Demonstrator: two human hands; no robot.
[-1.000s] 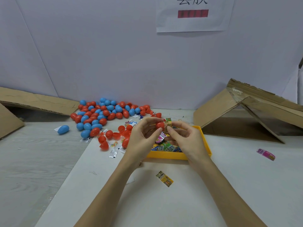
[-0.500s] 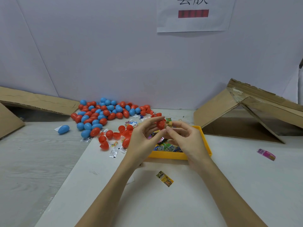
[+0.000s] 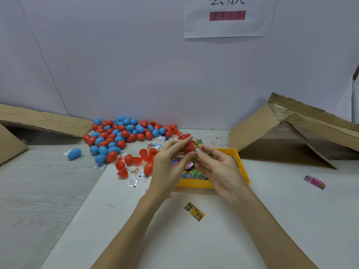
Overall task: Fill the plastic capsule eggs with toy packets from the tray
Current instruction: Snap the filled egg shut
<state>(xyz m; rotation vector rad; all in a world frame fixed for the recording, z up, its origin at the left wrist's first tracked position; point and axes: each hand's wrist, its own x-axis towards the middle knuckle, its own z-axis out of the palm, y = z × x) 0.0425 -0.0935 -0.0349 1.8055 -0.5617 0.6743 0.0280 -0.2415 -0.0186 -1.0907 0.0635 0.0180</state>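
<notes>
Above the yellow tray [image 3: 196, 183], my left hand [image 3: 169, 167] grips a red capsule egg half [image 3: 188, 147]. My right hand [image 3: 217, 167] pinches a folded yellow toy packet [image 3: 197, 147] against the egg half's opening. The tray holds several colourful toy packets [image 3: 192, 172], partly hidden by both hands. A heap of red and blue capsule eggs [image 3: 120, 134] lies at the back left, and open red egg halves [image 3: 134, 161] lie between the heap and the tray.
A yellow packet [image 3: 194, 211] lies on the table near me and a pink packet [image 3: 314, 182] at the right. A lone blue egg [image 3: 74, 153] lies left. Cardboard flaps [image 3: 291, 133] lean at the right, and more cardboard [image 3: 38, 121] at the left.
The packet has been folded smaller and pressed closer into the red egg half. Both hands stay almost in place above the tray.
</notes>
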